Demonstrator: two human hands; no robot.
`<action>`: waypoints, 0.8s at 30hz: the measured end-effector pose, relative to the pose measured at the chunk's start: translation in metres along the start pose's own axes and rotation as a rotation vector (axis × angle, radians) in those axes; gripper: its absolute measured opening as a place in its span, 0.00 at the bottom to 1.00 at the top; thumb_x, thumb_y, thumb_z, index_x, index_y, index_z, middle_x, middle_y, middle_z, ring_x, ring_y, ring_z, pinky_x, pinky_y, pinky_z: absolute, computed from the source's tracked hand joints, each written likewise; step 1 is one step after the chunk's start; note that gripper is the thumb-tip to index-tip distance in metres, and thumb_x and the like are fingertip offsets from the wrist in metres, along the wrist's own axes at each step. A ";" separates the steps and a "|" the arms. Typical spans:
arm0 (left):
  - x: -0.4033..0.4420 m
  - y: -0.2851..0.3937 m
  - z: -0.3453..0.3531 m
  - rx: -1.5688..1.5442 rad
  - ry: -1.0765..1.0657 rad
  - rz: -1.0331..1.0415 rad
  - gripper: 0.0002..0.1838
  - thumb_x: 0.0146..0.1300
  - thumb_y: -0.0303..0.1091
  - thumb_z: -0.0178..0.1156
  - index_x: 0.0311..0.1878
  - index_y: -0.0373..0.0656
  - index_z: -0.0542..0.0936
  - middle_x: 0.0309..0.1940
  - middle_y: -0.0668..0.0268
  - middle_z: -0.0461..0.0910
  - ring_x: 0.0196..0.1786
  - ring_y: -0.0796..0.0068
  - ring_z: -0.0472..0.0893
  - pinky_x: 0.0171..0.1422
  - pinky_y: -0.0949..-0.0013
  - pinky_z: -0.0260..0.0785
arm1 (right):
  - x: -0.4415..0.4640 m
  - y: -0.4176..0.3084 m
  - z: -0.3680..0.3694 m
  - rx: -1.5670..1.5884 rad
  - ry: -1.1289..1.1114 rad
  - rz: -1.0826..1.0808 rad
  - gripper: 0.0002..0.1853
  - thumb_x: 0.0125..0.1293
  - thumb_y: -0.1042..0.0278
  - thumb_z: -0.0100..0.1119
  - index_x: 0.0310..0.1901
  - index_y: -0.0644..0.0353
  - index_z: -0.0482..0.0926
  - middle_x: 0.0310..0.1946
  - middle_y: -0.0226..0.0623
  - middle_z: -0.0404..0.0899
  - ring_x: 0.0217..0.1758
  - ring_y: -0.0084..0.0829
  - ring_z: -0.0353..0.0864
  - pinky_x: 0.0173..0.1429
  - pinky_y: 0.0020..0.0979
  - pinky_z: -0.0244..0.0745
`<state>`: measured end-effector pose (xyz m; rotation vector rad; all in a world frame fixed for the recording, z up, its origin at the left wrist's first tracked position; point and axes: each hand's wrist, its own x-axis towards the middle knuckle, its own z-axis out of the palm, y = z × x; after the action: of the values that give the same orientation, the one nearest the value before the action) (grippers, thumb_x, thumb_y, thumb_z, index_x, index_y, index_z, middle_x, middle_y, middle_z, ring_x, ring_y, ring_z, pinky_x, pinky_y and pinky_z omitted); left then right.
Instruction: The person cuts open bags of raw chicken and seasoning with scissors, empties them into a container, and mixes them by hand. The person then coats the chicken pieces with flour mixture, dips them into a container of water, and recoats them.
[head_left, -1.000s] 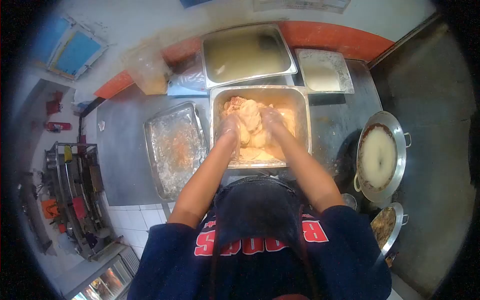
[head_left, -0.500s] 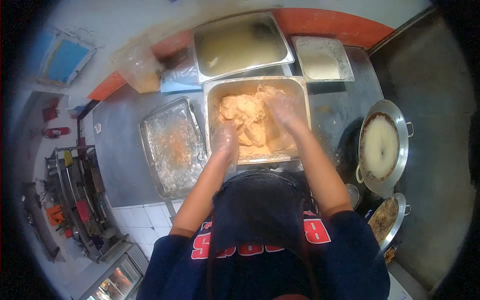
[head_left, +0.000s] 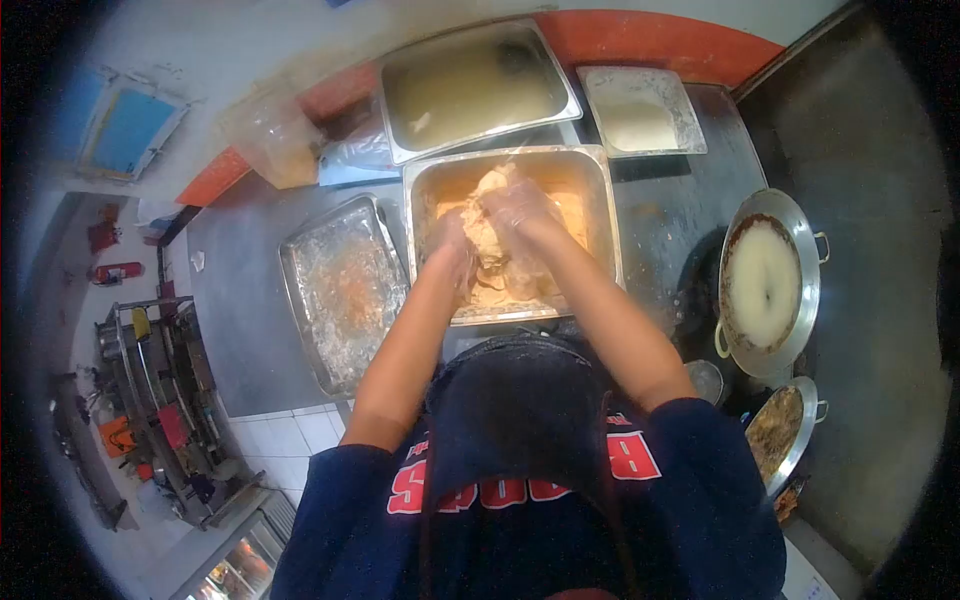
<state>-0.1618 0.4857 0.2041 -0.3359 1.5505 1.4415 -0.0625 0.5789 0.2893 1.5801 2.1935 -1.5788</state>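
In the metal pan (head_left: 611, 215) in front of me lies a heap of orange-tinted flour and flour-coated chicken pieces (head_left: 483, 238). My left hand (head_left: 450, 243), in a clear plastic glove, presses against the heap's left side with its fingers curled in. From the right, my right hand (head_left: 522, 208), gloved the same way, grips the upper part of the clump. Both hands hold the bunched pieces between them, slightly above the loose flour (head_left: 572, 205). Coating and pieces partly hide the fingertips.
A floury metal tray (head_left: 292, 285) stands at left. Behind the pan are a deep tray of cloudy liquid (head_left: 490, 138) and a smaller tray (head_left: 655, 153) with pale powder. At right, a wok (head_left: 808, 285) holds foamy liquid, with a second wok (head_left: 803, 440) nearer me.
My hands have moved inward from the pan's sides and closed around the coated pieces. The pieces are now gathered into a taller, narrower clump between them.
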 end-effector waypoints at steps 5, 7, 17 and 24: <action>-0.040 0.011 -0.027 0.293 -0.205 0.027 0.15 0.66 0.37 0.45 0.43 0.39 0.79 0.34 0.62 0.79 0.33 0.68 0.78 0.37 0.64 0.70 | -0.052 0.008 -0.049 0.051 -0.096 -0.262 0.42 0.56 0.47 0.53 0.71 0.63 0.61 0.65 0.62 0.67 0.67 0.51 0.70 0.69 0.38 0.64; -0.026 -0.012 -0.035 -0.009 -0.243 -0.136 0.13 0.66 0.34 0.44 0.42 0.40 0.78 0.32 0.64 0.77 0.30 0.69 0.75 0.34 0.65 0.68 | -0.007 0.073 -0.038 -0.271 -0.244 -0.140 0.44 0.58 0.44 0.54 0.72 0.64 0.59 0.67 0.59 0.65 0.69 0.51 0.68 0.71 0.38 0.62; 0.024 -0.041 -0.036 -0.087 -0.304 -0.201 0.23 0.74 0.40 0.36 0.64 0.42 0.72 0.58 0.57 0.78 0.57 0.60 0.79 0.62 0.48 0.72 | -0.031 0.067 0.019 0.352 -0.154 0.159 0.49 0.63 0.44 0.57 0.75 0.68 0.46 0.65 0.57 0.68 0.68 0.46 0.69 0.69 0.38 0.64; -0.062 -0.012 -0.023 -0.208 -0.351 -0.122 0.24 0.73 0.40 0.35 0.61 0.37 0.72 0.51 0.55 0.80 0.52 0.59 0.81 0.57 0.56 0.76 | -0.036 0.015 -0.039 -0.234 -0.033 -0.245 0.30 0.66 0.48 0.45 0.64 0.58 0.72 0.64 0.54 0.70 0.66 0.52 0.69 0.68 0.41 0.64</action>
<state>-0.1316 0.4380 0.2406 -0.2772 1.0858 1.4783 -0.0145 0.5813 0.3170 1.2555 2.5241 -1.3212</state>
